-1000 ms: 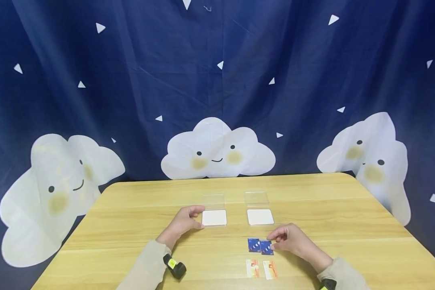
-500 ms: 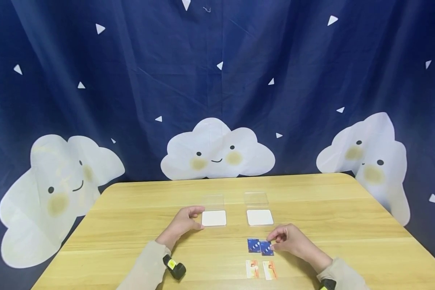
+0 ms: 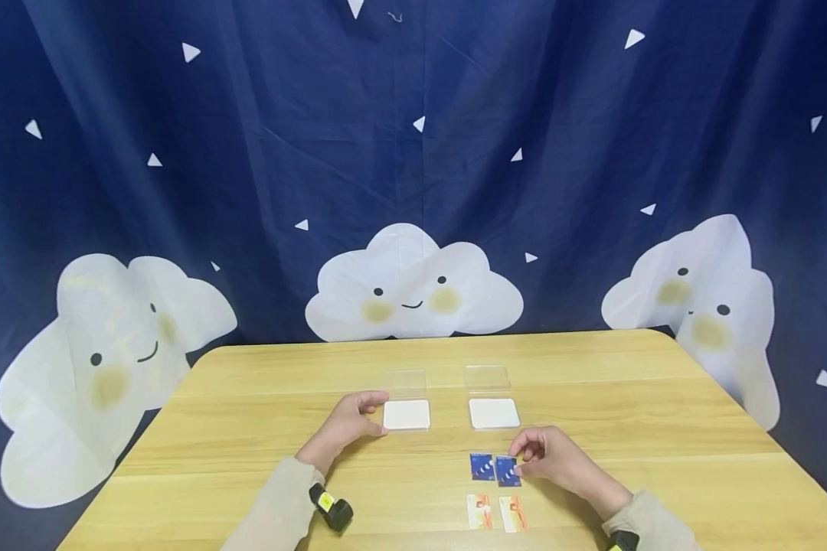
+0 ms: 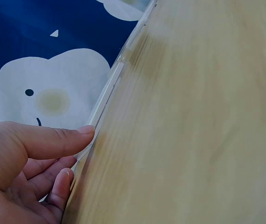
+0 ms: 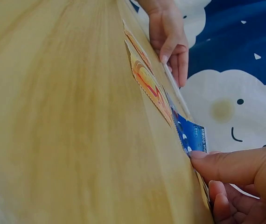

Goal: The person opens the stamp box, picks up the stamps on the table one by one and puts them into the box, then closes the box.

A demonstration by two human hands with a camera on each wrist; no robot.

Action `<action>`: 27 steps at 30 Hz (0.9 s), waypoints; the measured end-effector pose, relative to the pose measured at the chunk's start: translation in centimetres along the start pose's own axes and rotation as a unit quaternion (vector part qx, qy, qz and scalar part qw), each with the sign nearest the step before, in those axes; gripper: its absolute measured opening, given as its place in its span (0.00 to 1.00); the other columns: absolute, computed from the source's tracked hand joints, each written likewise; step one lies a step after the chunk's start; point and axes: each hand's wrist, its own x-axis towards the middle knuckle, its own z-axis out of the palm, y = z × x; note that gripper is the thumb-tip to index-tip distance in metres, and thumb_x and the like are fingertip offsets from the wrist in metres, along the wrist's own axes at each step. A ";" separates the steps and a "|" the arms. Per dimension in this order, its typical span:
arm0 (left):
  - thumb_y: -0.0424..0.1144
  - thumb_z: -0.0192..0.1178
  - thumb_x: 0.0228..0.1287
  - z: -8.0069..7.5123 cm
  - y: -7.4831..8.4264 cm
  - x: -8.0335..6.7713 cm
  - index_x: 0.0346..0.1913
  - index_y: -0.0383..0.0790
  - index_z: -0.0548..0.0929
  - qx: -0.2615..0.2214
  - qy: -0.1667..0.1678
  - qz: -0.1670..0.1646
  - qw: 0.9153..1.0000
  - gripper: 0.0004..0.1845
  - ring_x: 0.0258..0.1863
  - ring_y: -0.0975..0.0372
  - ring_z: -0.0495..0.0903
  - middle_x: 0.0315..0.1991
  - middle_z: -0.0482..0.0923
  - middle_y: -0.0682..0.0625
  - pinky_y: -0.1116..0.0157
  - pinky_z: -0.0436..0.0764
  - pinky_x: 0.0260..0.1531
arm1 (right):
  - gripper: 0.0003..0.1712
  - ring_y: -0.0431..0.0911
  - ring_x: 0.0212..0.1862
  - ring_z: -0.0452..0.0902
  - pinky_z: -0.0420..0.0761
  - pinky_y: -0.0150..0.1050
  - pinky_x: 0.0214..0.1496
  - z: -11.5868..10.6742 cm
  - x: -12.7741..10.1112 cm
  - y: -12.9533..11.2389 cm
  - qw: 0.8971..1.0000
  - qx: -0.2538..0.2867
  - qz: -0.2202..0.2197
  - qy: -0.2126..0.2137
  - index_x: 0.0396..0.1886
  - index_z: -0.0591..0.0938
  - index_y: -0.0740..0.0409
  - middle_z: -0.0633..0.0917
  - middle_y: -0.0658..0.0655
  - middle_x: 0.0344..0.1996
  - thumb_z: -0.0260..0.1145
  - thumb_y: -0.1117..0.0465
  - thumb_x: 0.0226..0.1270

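My left hand (image 3: pixel 350 422) holds the left clear plastic case (image 3: pixel 406 415) by its left side, thumb at the near corner and fingers at the far one. The case's lid lies folded back, and a white sheet fills its base. My right hand (image 3: pixel 554 459) pinches the right edge of a blue postage stamp (image 3: pixel 506 471) with thumb and fingers. In the right wrist view this blue stamp (image 5: pixel 196 134) is tilted, its perforated edge showing. Another blue stamp (image 3: pixel 482 467) lies just left of it. Nearer the front lie two orange stamps (image 3: pixel 478 512), side by side.
A second clear case (image 3: pixel 494 413), lid folded back and white sheet inside, stands right of the first on the wooden table (image 3: pixel 248 428). Behind the table hangs a dark blue curtain (image 3: pixel 558 99) with printed clouds.
The right blue stamp has shifted slightly to the right with my right hand, and a narrow gap shows between the two blue stamps. My left hand stays on the case.
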 end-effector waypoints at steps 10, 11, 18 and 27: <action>0.22 0.71 0.37 0.0 0.0 0.0 0.53 0.35 0.80 -0.001 -0.001 -0.009 1.000 0.31 0.47 0.55 0.71 0.52 0.79 0.45 0.59 0.71 0.50 | 0.11 0.36 0.25 0.67 0.70 0.27 0.27 -0.1 -0.1 -0.1 1.000 0.010 -0.014 -0.007 0.31 0.80 0.65 0.75 0.51 0.22 0.71 0.71 0.46; 0.22 0.71 0.37 0.0 0.0 0.0 0.53 0.35 0.80 -0.002 -0.001 -0.010 1.000 0.31 0.47 0.55 0.71 0.52 0.79 0.45 0.59 0.71 0.50 | 0.11 0.36 0.25 0.67 0.70 0.27 0.27 -0.1 -0.1 0.0 1.000 0.011 -0.015 -0.008 0.32 0.80 0.65 0.75 0.51 0.22 0.71 0.71 0.46; 0.21 0.71 0.37 0.1 0.0 0.1 0.53 0.35 0.80 -0.003 0.000 -0.008 1.000 0.31 0.46 0.56 0.71 0.52 0.79 0.45 0.60 0.72 0.49 | 0.09 0.37 0.27 0.69 0.71 0.28 0.28 -0.1 -0.1 0.1 1.000 0.009 -0.018 -0.004 0.33 0.81 0.65 0.78 0.53 0.24 0.69 0.71 0.49; 0.21 0.71 0.37 0.1 0.0 0.2 0.52 0.36 0.81 0.000 0.005 -0.011 1.000 0.31 0.46 0.56 0.71 0.52 0.80 0.45 0.60 0.72 0.49 | 0.07 0.39 0.28 0.71 0.72 0.30 0.31 0.0 0.0 -0.1 1.000 -0.002 0.001 0.027 0.33 0.84 0.64 0.81 0.56 0.25 0.67 0.69 0.53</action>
